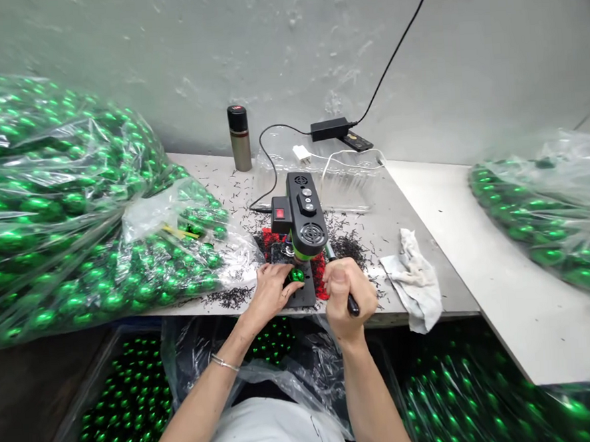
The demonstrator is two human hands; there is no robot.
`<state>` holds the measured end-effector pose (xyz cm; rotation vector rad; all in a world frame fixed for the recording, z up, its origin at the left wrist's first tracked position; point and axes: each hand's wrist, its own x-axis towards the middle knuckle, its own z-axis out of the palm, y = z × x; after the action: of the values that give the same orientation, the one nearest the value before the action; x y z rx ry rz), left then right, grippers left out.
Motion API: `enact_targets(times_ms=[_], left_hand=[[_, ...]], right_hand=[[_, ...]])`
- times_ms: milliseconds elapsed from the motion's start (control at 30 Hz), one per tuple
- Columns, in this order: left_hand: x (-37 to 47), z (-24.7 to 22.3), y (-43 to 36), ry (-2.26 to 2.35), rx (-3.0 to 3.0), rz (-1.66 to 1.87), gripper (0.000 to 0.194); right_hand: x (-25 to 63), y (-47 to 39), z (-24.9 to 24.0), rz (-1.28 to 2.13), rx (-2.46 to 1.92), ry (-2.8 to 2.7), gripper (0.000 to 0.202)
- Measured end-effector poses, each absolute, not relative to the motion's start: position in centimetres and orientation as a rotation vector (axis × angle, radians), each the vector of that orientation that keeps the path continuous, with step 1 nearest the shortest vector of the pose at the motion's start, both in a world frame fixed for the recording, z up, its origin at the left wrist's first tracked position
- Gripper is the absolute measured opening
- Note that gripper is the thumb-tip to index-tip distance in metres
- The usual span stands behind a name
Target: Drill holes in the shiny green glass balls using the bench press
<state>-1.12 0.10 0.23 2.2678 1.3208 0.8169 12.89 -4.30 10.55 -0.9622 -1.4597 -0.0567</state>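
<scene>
A shiny green ball sits at the base plate of a small black bench press, below its round head. My left hand pinches the ball between thumb and fingers from the left. Wrapped round the black-ended lever on the press's right side is my right hand, closed in a fist. Red material and many short black slivers lie around the press. The head and my fingers hide part of the ball.
A large clear bag of green balls fills the table's left side. Behind the press stand a flask, a power adapter with cables and a clear plastic tray. A crumpled white cloth hangs over the front edge at right.
</scene>
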Motion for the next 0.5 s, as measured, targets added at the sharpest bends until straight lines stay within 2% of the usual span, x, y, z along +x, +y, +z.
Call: enact_targets(times_ms=[500], left_hand=[[-1.0,-1.8,-0.6,1.325,1.963,1.095,0.030]], right_hand=[[13.0,-4.5,10.1,-0.072,-0.984,-1.476,0.028]])
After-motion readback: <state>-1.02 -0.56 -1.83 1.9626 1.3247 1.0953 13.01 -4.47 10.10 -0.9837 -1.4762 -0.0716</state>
